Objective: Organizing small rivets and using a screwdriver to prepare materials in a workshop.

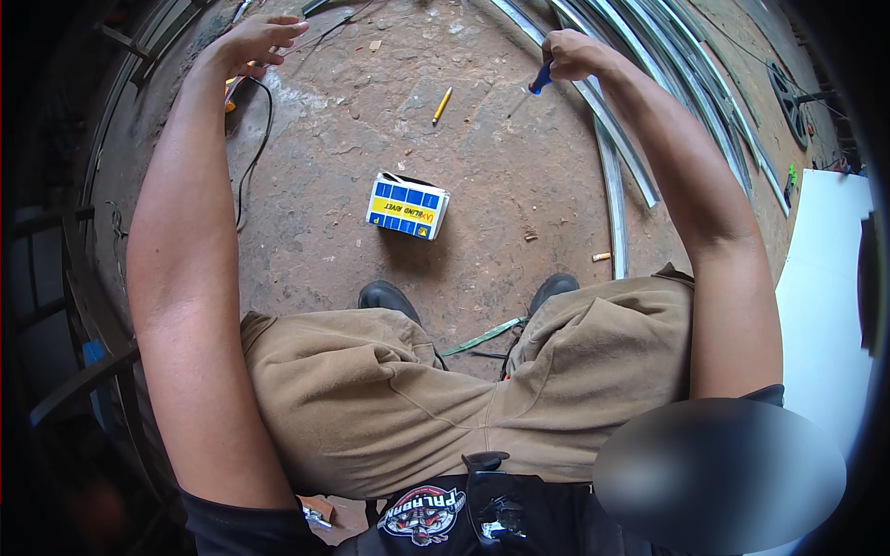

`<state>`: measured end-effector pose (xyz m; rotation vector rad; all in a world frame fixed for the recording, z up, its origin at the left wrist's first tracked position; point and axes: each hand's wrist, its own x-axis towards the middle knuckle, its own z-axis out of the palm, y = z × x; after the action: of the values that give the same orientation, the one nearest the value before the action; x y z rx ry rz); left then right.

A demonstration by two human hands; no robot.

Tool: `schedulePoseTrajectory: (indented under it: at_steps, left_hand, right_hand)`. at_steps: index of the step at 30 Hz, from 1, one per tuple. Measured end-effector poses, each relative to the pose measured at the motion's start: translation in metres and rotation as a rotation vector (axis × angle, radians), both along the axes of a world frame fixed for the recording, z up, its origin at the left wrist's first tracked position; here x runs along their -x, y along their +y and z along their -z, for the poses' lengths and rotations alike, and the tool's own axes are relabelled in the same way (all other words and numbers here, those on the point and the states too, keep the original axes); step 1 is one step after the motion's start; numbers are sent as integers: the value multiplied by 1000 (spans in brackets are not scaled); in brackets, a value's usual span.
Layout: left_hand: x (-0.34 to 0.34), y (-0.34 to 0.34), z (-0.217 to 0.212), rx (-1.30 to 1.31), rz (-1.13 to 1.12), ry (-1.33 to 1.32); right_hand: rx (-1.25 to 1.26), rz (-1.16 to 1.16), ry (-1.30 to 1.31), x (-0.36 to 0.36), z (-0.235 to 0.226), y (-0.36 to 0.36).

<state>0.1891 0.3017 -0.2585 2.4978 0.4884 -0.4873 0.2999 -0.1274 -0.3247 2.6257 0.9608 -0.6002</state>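
Observation:
My right hand (573,56), at the upper right, is closed round the handle of a screwdriver (540,80). Its handle is blue with a bit of red, and the thin shaft slants down toward the floor. At the upper left my left hand (257,43) is stretched out with its fingers apart, and I see nothing held in it. Just below that hand, partly hidden by the wrist, is a yellow-orange object (230,95) with a black cord (270,116). Between the two hands a yellow marker-like stick (442,106) lies on the floor.
A blue, yellow and white cardboard box (406,208) stands before my boots (389,298). Long metal channels (612,199) lie along the right, with a white panel (820,278) beyond. A dark metal frame (83,380) is at the left. A green strap (482,336) lies between my feet.

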Motion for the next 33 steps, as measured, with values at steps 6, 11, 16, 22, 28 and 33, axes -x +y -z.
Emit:
schedulePoseTrajectory:
  at_steps: [6, 11, 16, 22, 28, 33]
  left_hand:
    - [1, 6, 0, 24, -7, 24]
    - [-3, 2, 0, -9, 30, 1]
    - [0, 7, -2, 38, -26, 28]
    - [0, 6, -1, 27, -19, 4]
    - [-3, 6, 2, 19, -9, 0]
    - [-2, 8, 1, 11, -12, 4]
  right_hand:
    - [-28, 53, -148, 15, 4, 5]
    - [-61, 16, -15, 4, 6, -4]
    - [56, 19, -114, 14, 1, 6]
    - [55, 72, -180, 19, -2, 7]
    - [70, 70, -101, 7, 3, 2]
    - [5, 91, -104, 10, 0, 1]
